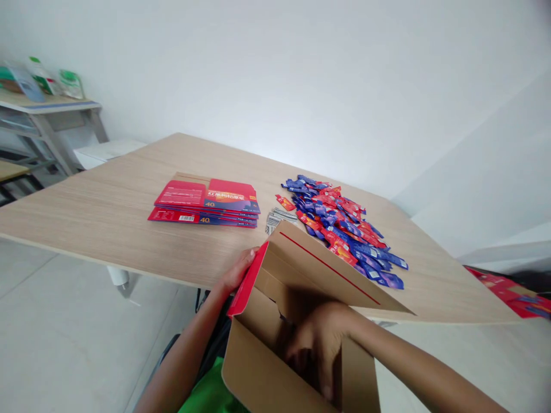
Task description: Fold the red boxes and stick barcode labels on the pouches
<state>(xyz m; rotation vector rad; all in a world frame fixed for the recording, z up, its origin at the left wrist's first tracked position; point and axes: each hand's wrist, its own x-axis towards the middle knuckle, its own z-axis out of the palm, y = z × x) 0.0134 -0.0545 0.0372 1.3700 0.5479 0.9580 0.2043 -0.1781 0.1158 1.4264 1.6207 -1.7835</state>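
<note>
I hold a partly unfolded cardboard box (301, 269), red outside and brown inside, at the near table edge. My left hand (237, 269) grips its red left flap, fingers closed on the edge. My right hand (321, 344) reaches down inside the box; its fingers press against the inner panels, partly in shadow. On the table lie a stack of flat red and blue box blanks (206, 203) and a heap of red and blue sachets (344, 226). A small pile of folded paper leaflets (278, 218) sits between them.
The wooden table (107, 212) stretches left and far. A shelf unit (47, 123) with packets stands at far left by the white wall. More red blanks (512, 292) lie low at the right. The floor is grey tile.
</note>
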